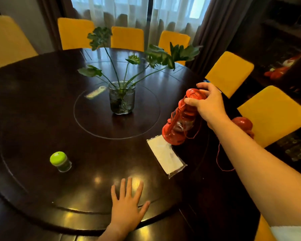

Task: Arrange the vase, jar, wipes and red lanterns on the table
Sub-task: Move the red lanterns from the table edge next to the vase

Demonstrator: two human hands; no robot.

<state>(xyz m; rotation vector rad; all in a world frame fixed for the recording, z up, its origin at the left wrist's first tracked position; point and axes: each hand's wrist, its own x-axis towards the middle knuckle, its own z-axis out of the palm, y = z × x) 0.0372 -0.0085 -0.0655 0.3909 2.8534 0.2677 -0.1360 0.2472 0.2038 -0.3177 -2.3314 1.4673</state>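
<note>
My right hand (209,103) grips the top of a red lantern (180,121), which hangs tilted just above the right side of the dark round table (42,105). A second red lantern (244,125) peeks out behind my right forearm. My left hand (128,206) lies flat with fingers spread on the table's near edge. The glass vase (122,98) with leafy green stems stands at the table's centre. A small jar with a green lid (60,161) sits at the near left. The white pack of wipes (165,157) lies flat below the held lantern.
Yellow chairs (229,72) ring the table at the back and right. A small pale flat object (95,92) lies left of the vase. A red cord (219,159) trails near my right forearm. Curtains and a window stand behind; dark shelving fills the far right.
</note>
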